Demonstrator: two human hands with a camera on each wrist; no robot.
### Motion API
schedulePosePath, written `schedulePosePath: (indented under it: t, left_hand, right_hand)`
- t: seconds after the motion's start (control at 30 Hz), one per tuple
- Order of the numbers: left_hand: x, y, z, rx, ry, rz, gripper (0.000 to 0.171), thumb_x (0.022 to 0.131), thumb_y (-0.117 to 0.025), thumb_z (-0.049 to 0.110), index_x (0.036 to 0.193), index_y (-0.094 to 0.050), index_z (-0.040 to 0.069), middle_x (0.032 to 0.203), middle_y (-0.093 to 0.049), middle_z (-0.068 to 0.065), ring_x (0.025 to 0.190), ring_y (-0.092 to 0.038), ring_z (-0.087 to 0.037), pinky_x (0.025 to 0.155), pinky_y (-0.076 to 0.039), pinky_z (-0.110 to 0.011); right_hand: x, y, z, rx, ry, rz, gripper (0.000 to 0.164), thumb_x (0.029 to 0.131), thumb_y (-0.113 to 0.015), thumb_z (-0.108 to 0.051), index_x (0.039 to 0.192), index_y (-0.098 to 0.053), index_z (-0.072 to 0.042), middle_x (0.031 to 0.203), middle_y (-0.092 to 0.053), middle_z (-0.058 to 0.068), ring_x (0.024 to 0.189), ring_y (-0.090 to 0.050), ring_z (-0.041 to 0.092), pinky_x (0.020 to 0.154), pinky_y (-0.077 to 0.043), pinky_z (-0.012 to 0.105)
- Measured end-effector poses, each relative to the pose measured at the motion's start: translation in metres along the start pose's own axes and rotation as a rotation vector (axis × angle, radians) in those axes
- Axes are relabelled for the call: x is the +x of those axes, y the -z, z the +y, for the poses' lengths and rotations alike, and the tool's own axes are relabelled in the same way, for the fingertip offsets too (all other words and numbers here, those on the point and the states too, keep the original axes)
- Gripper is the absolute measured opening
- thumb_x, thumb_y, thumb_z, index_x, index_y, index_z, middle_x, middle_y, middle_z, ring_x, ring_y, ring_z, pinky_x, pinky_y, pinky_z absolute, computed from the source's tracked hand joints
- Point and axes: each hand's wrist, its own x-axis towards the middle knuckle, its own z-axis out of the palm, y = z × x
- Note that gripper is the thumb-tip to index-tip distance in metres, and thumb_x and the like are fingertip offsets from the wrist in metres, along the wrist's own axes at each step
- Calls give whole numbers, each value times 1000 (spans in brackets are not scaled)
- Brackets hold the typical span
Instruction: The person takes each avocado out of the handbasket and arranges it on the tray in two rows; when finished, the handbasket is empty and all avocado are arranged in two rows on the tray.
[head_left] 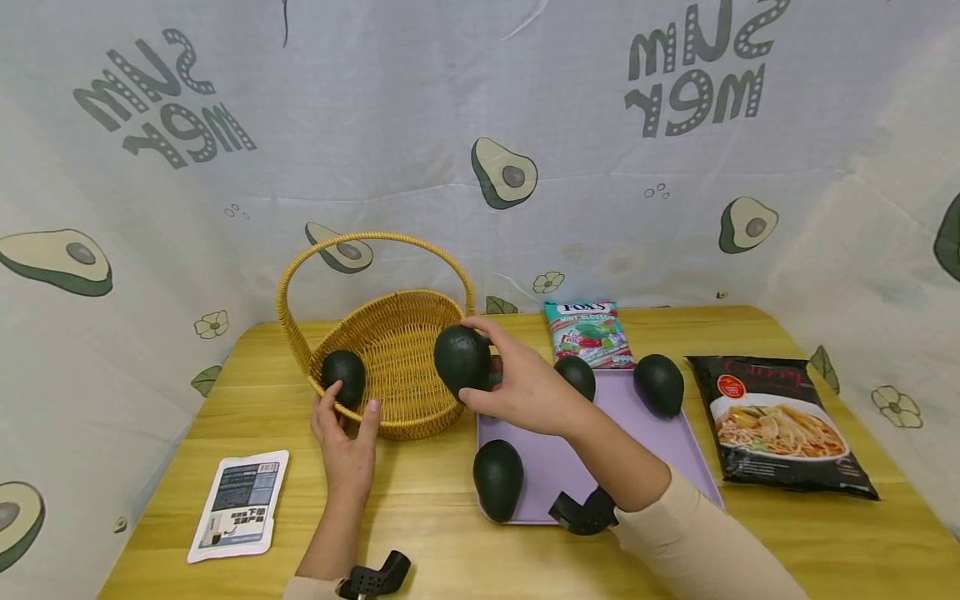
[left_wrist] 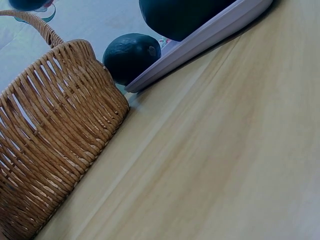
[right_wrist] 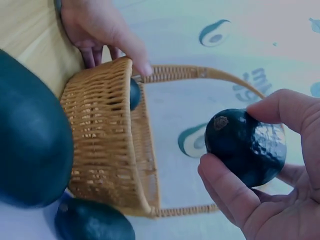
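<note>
My right hand [head_left: 517, 379] pinches a dark green avocado [head_left: 461, 360] between thumb and fingers, over the right side of a yellow wicker basket [head_left: 408, 429]. The right wrist view shows the held avocado [right_wrist: 245, 147] with its stem end facing the camera. With my left hand [head_left: 348, 446] I grip the basket's front left rim; the thumb lies over the rim in the right wrist view. One avocado [head_left: 343, 377] sits inside the basket at the left. Several more, including a front one [head_left: 498, 481], lie on a lilac tray [head_left: 607, 458], partly hidden by my right arm.
A teal candy bag [head_left: 589, 335] lies behind the tray. To the tray's right is a black noodle packet [head_left: 783, 425]. A white pouch [head_left: 240, 505] rests at the table's left. The basket's tall handle [head_left: 375, 237] arches up, with a printed cloth [head_left: 420, 125] behind the table.
</note>
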Motion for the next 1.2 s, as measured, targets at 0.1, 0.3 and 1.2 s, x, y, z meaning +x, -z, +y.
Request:
schedulePosePath:
  t: [0.1,0.3,1.2]
  left_hand:
    - [0,0,1,8,3,-3,62,99,-69,23,153,-38,22,169,-3,-14,149,-28,-48,117,-31,-63]
    - [0,0,1,22,0,-4,62,99,-69,24,153,-38,22,169,-3,-15,149,-27,-47,118,-30,-63]
    - [0,0,-1,3,20,-32,65,99,-67,25,155,-34,24,170,2,-12,151,-24,-48,118,-30,-63]
  right_hand:
    - [-14,6,6,9,5,22,84,87,-78,-21,156,-32,-33,151,-44,7,101,-67,23,74,-59,32]
    - [-40,14,21,-58,-28,54,86,86,-81,-27,157,-32,-35,154,-43,3,105,-61,23,77,-58,29]
    - [-93,48,82,-215,-292,-133,83,72,-90,-41,140,-46,-21,123,-61,16,94,-62,22,79,-51,39]
